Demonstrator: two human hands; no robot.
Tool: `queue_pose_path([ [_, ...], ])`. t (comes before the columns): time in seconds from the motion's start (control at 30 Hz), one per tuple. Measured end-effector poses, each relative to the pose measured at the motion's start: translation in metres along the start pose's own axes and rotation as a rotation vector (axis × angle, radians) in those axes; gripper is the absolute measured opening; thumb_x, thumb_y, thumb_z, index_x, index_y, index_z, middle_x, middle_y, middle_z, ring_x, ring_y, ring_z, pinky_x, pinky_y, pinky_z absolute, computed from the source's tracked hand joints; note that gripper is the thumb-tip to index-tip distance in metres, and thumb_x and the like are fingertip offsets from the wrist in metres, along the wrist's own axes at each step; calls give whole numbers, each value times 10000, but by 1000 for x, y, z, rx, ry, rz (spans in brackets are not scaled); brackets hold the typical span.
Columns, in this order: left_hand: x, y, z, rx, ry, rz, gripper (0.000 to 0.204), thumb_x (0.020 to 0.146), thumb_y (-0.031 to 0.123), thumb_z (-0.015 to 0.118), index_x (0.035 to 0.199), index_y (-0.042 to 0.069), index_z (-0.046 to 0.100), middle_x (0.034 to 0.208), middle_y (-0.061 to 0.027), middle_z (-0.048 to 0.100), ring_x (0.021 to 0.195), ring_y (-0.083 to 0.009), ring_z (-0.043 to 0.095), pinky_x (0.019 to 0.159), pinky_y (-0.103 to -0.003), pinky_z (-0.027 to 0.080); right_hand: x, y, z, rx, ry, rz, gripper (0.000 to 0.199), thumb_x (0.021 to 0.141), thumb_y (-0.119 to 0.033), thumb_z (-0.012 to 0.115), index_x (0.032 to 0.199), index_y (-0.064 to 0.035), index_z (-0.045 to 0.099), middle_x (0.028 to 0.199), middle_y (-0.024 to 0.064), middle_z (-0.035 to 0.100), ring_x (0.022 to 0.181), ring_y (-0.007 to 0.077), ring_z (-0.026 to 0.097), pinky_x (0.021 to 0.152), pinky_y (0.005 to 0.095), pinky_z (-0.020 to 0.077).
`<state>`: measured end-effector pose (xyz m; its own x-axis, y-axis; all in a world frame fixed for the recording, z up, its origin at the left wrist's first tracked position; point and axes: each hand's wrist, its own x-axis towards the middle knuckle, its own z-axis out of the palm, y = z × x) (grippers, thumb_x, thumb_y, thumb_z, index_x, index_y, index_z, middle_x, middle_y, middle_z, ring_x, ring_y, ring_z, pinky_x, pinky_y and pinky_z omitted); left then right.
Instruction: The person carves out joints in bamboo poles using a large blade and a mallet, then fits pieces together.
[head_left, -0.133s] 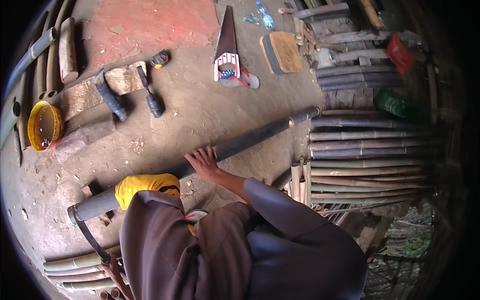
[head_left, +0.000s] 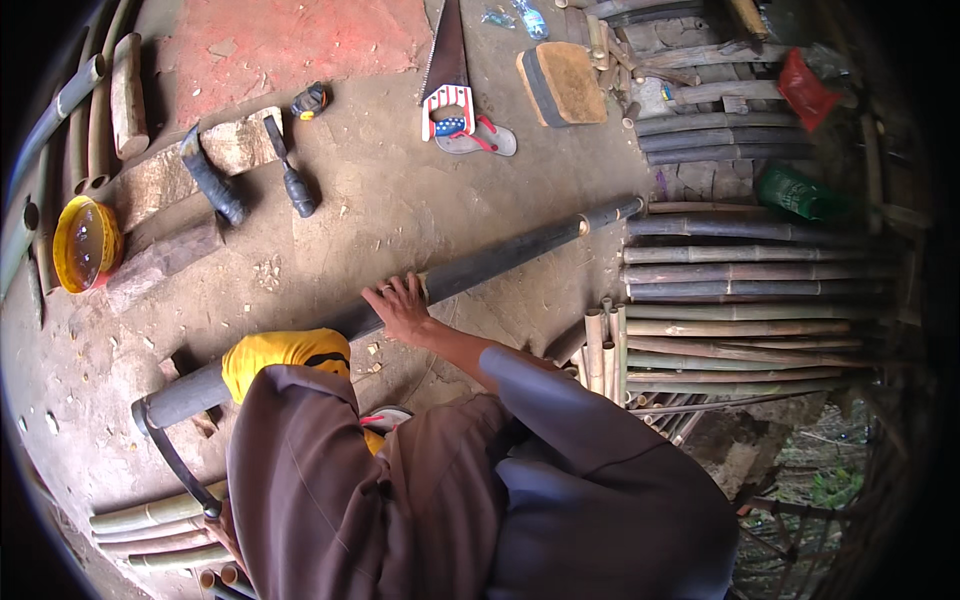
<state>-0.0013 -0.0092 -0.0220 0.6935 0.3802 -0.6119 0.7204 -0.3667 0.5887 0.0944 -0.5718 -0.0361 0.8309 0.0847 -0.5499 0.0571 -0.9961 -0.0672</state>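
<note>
A long dark bamboo pole (head_left: 500,257) runs slantwise over the ground, its near-left end lifted slightly on a piece of wood. My right hand (head_left: 402,308) lies on top of the pole near its middle, fingers spread. My yellow-clad knee (head_left: 285,358) presses over the pole further left. At the lower left, my left hand (head_left: 224,528) grips the handle of a hooked knife (head_left: 178,462), partly hidden behind my brown clothing. The knife's dark curved blade reaches up to the pole's left end, and its hooked tip appears to touch the rim there.
Beyond the pole lie a handsaw (head_left: 447,85), a sandal (head_left: 480,138), a second curved knife (head_left: 212,180), a chisel-like tool (head_left: 290,175) and a tape measure (head_left: 311,100). A yellow bucket (head_left: 64,245) stands left. Stacked bamboo poles (head_left: 750,270) fill the right side.
The view has shifted a little, so things sit slightly higher in it. Less of my left hand shows now. My right hand keeps its place on the pole.
</note>
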Motion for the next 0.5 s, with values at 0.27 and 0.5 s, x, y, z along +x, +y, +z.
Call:
queue_pose_path([
  [0.27, -14, 0, -7, 0, 73, -6, 171, 691, 113, 649, 794, 28, 541, 596, 6, 486, 488, -92, 455, 432, -286, 370, 7, -9, -1, -23, 72, -4, 767, 561, -141, 815, 1240, -126, 459, 1192, 107, 555, 1147, 302, 470, 931, 561, 273],
  [0.5, -16, -4, 12, -34, 113, -42, 172, 691, 116, 650, 790, 27, 542, 597, 3, 493, 489, -92, 461, 434, -286, 374, 12, 4, -23, -32, 46, 7, 746, 612, -231, 792, 1277, -169, 459, 1248, 104, 550, 1203, 294, 466, 935, 550, 281],
])
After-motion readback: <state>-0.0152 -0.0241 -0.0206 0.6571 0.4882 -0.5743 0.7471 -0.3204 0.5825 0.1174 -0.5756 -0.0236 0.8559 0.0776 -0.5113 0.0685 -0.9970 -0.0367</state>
